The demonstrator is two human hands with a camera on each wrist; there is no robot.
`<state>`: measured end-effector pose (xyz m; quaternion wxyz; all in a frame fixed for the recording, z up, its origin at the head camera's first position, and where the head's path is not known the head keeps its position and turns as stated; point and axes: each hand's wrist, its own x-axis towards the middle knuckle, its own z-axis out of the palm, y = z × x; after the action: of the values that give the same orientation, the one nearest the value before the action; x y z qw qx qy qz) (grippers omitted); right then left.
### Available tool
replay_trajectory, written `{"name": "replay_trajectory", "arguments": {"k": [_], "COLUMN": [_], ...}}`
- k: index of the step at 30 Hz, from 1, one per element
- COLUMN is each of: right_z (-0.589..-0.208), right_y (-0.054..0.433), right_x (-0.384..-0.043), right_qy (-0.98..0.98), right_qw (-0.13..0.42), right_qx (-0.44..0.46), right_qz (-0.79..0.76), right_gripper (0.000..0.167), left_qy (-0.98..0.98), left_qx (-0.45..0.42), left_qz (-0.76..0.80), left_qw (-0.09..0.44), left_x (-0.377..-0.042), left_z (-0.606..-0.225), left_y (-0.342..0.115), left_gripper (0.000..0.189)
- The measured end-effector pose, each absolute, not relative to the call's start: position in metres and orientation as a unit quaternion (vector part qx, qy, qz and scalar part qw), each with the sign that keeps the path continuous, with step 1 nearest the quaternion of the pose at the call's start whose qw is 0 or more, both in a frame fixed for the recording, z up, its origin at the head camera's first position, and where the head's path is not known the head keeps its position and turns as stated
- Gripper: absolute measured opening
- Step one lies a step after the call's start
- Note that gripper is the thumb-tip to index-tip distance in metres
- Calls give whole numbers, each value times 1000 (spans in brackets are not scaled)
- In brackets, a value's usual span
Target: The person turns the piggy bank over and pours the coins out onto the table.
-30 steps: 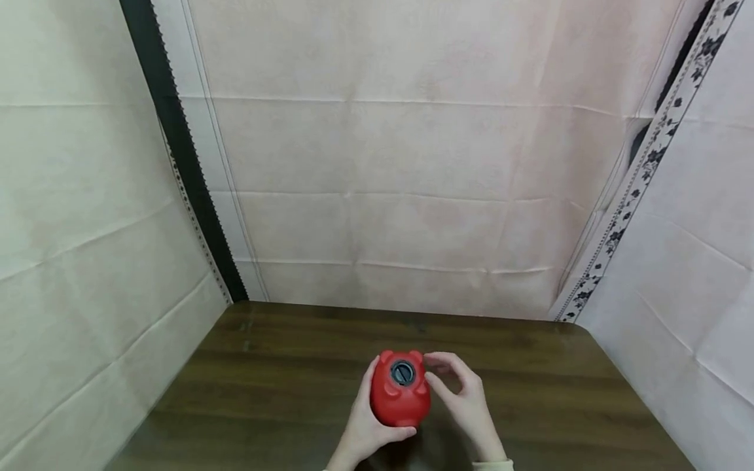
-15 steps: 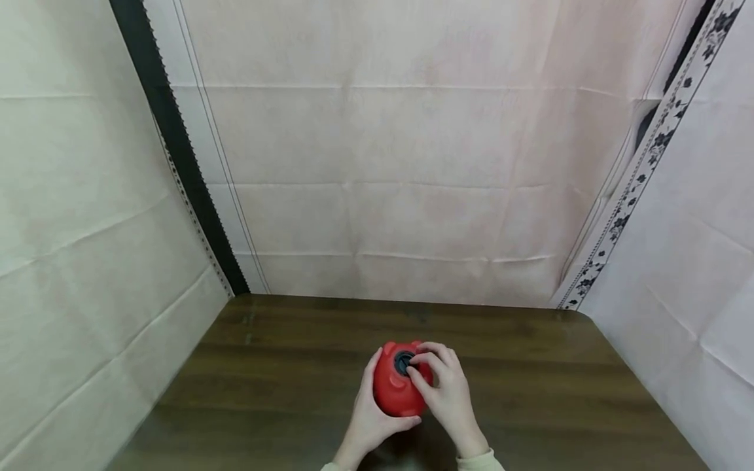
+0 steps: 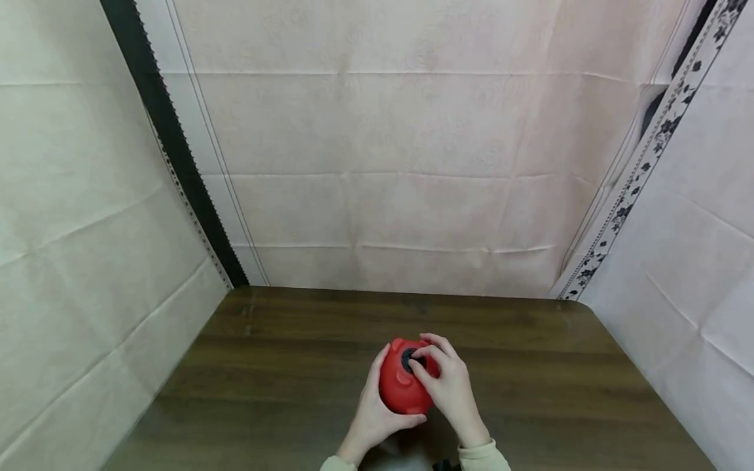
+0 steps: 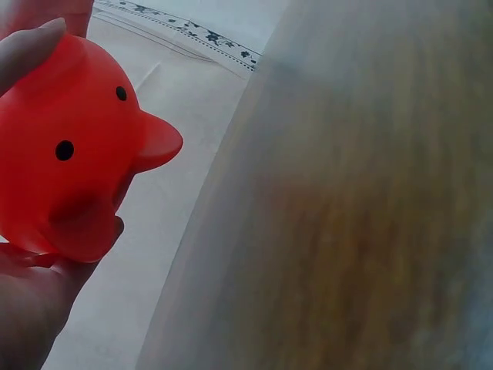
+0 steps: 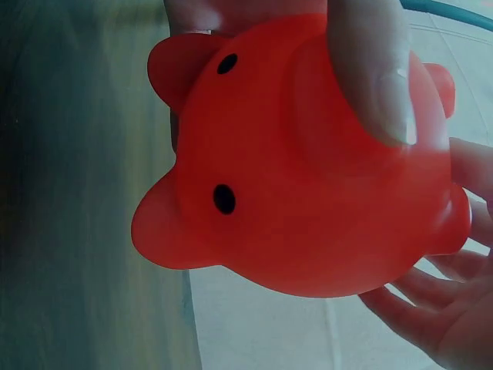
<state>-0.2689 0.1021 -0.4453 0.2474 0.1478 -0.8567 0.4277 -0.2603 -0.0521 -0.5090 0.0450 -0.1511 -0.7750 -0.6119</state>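
Showing its underside upward, a red pig-shaped figure (image 3: 406,390) is sitting between two hands near the table's front, apparently being held above the surface. A dark round plug (image 3: 406,361) is filling the hole in its underside. The left hand (image 3: 375,407) is cupping the body, fingers along the far left side and thumb wrapping beneath the near side. The right hand (image 3: 449,384) is bending its thumb and forefinger nearly together at the plug, seemingly pinching it; the fingertips are partly hiding the contact.

As for progress, both grips are in place and the plug is sitting in its hole rather than lying free. Whether it is turning, loosening or tightening, these views aren't telling. Pale sleeves (image 3: 484,456) are covering the wrists. Around everything, a brown wooden table (image 3: 283,366) is stretching back to creased white cloth (image 3: 383,131).
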Motion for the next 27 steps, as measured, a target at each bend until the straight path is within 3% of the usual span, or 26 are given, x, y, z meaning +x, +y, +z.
{"name": "replay_trajectory", "arguments": {"k": [8, 27], "right_z": [-443, -440], "right_y": [105, 113], "right_x": [-266, -266], "right_qy": [-875, -866], "right_qw": [246, 239], "right_qx": [129, 178], "right_qz": [397, 402], "right_gripper": [16, 18], "left_qy": [-776, -754], "left_qx": [-148, -167], "left_qz": [-613, -636], "left_qw": [20, -5], "left_x": [-259, -259], "left_z": [-510, -505], "left_y": [-48, -51], "left_gripper": [110, 105]}}
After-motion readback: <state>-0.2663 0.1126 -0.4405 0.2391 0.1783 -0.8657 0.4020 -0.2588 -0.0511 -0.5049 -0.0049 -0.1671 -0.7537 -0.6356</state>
